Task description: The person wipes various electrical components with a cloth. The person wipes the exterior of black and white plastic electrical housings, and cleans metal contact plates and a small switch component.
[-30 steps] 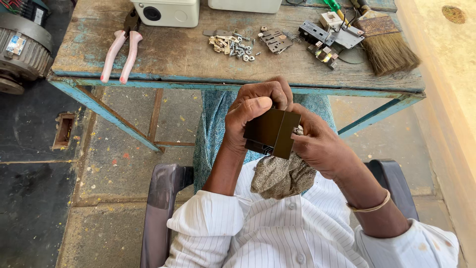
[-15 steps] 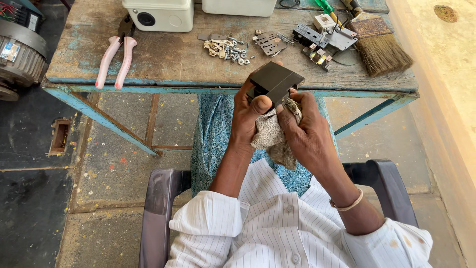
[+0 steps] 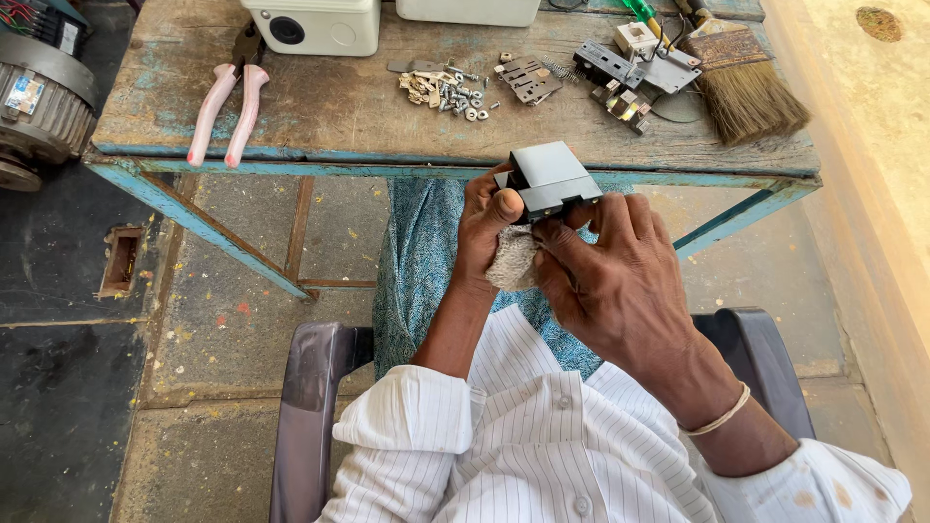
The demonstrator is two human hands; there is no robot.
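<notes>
Dark grey part (image 3: 548,178): a small flat-topped box in the upper middle of the frame, just below the workbench edge, held over my lap.
Left hand (image 3: 487,221): my fingers are closed round the part's left end, thumb pressed on its near side.
Right hand (image 3: 620,276): my fingers are curled up against the part's underside and close on a crumpled pale rag (image 3: 511,260); the rag is bunched between both my hands, just under the part.
Workbench (image 3: 329,107): worn wood with a blue frame, across the top of the frame.
On the bench: pink-handled pliers (image 3: 229,108) upper left, a white box (image 3: 315,23) at the top, loose screws and washers (image 3: 444,89) in the middle, metal pieces (image 3: 625,77) and a brush (image 3: 746,77) upper right.
Far left edge: a motor (image 3: 34,102).
</notes>
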